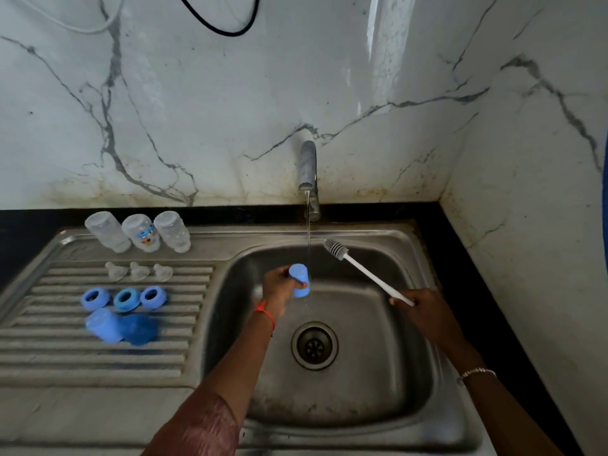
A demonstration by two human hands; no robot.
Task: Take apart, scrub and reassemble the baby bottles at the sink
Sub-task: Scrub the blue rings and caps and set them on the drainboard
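Looks down into a steel sink [329, 238] set in a black surface [33, 218] against a white marbled wall [197, 110]. At the back of the sink, a tap [308, 169] running a thin stream of water [308, 238] straight down. Over the middle of the sink, the left hand [276, 287] gripping a blue cap [300, 280] right in that stream, fingers [286, 274] curled round its side and thumb pressed against it; a red thread [263, 311] tied at the wrist. Toward the right side of the sink, the right hand [424, 307] gripping the end of a white-handled brush [362, 271], fingers wrapped tight round the handle, grey bristle head raised toward the tap and just clear of the water; a thin bracelet [475, 373] on that wrist. Below both hands, the round drain [314, 345] in the sink floor. Left of the sink, on the ribbed draining board [49, 357], four rows of parts: farthest back, three clear bottles [139, 232] standing upside down; nearer, three clear teats [138, 270]; nearer again, three blue rings [124, 299]; nearest, two more blue caps [121, 325] touching each other. High above the sink, a black cable [227, 28] looping across the wall.
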